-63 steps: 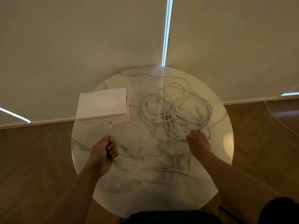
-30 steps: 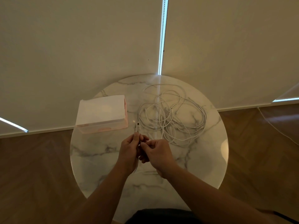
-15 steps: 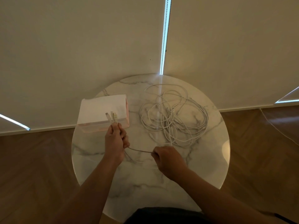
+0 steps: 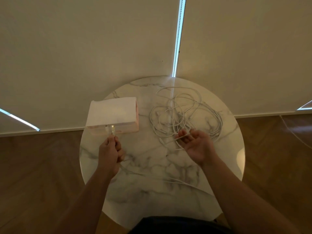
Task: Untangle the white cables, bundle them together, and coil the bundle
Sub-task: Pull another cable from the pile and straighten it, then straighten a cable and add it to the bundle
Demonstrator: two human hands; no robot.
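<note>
A tangle of white cables (image 4: pixel 184 115) lies on the far right part of the round marble table (image 4: pixel 152 168). My left hand (image 4: pixel 110 153) grips two cable ends (image 4: pixel 110 130), their plugs sticking up in front of the box. From that fist the cables trail down and right across the table toward its near edge. My right hand (image 4: pixel 196 145) is palm up at the near edge of the tangle, with a cable strand (image 4: pixel 181 137) lying across its loosely spread fingers.
A white and pink box (image 4: pixel 113 114) stands on the table's left, just beyond my left hand. Pale roller blinds hang behind the table. Wooden floor surrounds it, and another cable (image 4: pixel 293 132) runs along the floor at the right.
My right hand has moved right and away from me, turned palm up and lifted a strand at the tangle's edge. My left hand has stayed by the box with the two ends.
</note>
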